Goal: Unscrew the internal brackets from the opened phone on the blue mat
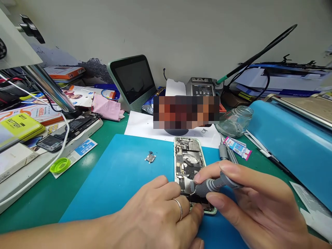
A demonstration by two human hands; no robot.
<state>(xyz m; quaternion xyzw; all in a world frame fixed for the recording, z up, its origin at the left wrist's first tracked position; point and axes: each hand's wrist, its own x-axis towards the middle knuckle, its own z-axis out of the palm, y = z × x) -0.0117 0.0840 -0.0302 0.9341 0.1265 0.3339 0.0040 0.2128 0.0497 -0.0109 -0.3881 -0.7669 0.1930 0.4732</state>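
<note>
An opened smartphone (191, 159) lies on the blue mat (109, 186), its screen off and its inner parts bare. My left hand (166, 211), with a ring on one finger, presses down on the phone's lower end, fingers curled; some fingertips are hidden. Between the thumb and fingers of my right hand (259, 197) is a small grey screwdriver (207, 186), tilted over the lower part of the phone. Its tip is hard to see behind my left fingers. Left of the phone sits a small metal board (150, 157) on the mat.
White paper (137, 121) lies behind the mat. A glass jar (237, 121) and more screwdrivers (223, 151) are at the right. A tablet-like display (135, 79) stands at the back. Another opened phone (70, 131) and a green cap (60, 165) lie left. One pixelated area hides its contents.
</note>
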